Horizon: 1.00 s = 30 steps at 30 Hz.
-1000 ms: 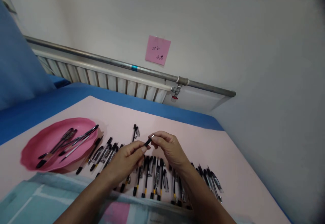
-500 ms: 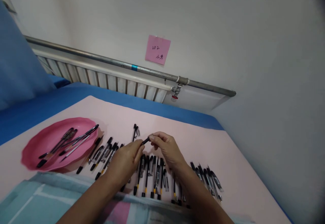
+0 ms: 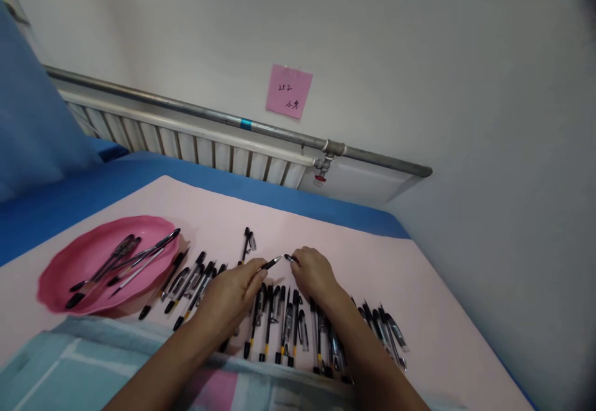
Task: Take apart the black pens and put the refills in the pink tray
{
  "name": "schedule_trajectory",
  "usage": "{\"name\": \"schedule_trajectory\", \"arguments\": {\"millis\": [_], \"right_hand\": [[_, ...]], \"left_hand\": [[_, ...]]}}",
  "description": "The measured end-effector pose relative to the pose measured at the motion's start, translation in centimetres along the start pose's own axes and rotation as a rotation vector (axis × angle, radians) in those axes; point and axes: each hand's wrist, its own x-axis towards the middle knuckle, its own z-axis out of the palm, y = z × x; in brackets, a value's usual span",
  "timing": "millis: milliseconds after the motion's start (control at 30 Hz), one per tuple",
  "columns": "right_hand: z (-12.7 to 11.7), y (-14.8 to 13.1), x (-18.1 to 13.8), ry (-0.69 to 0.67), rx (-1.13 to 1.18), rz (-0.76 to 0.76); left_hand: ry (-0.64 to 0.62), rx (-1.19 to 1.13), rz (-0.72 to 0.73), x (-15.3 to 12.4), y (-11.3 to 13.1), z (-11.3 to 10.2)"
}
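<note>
My left hand (image 3: 233, 292) is closed on a pen (image 3: 272, 262), whose black grip and pale pointed tip stick out to the right. Facing that tip, a small gap away, is a dark pen cap (image 3: 289, 257) pinched in the fingers of my right hand (image 3: 317, 275). Below both hands lie several clear-barrelled pens (image 3: 269, 324) and loose caps (image 3: 303, 330) in a row on the pink tabletop. My left forearm and hand hide part of this row, and my right forearm covers some pens further right.
A pink scalloped dish (image 3: 51, 280) at the left holds several pens and refills. More pens (image 3: 386, 327) lie at the right, and a pen and cap (image 3: 246, 244) lie behind my left hand. Teal patterned cloth (image 3: 56, 367) covers the near edge. A radiator (image 3: 205, 150) and pipe stand behind.
The pen's pale tip now shows, where a dark end reached my right fingers before. My right hand has turned and moved slightly right, with the cap apart from the pen.
</note>
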Motion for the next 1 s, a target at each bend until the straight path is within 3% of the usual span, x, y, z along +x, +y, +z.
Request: {"name": "schedule_trajectory", "arguments": {"millis": [133, 300, 367, 467, 667, 1000], "right_hand": [[-1.0, -0.7, 0.3, 0.039, 0.217, 0.048], [-2.1, -2.7, 0.0, 0.102, 1.274, 0.176], [-2.2, -3.6, -0.2, 0.09, 1.459, 0.179], [-2.0, -4.3, -0.6, 0.081, 1.509, 0.173], [-1.8, -4.2, -0.7, 0.109, 1.394, 0.107], [-1.6, -4.8, -1.3, -0.076, 1.241, 0.036]], "left_hand": [[0.012, -0.027, -0.024, 0.0, 0.2, -0.2], [0.006, -0.075, -0.018, 0.1, 0.3, -0.4], [0.005, -0.084, -0.026, 0.2, 0.2, -0.3], [0.007, -0.086, -0.033, 0.2, 0.0, -0.3], [-0.01, -0.063, -0.034, 0.2, 0.1, -0.3], [-0.01, -0.006, 0.003, 0.1, 0.3, -0.5]]}}
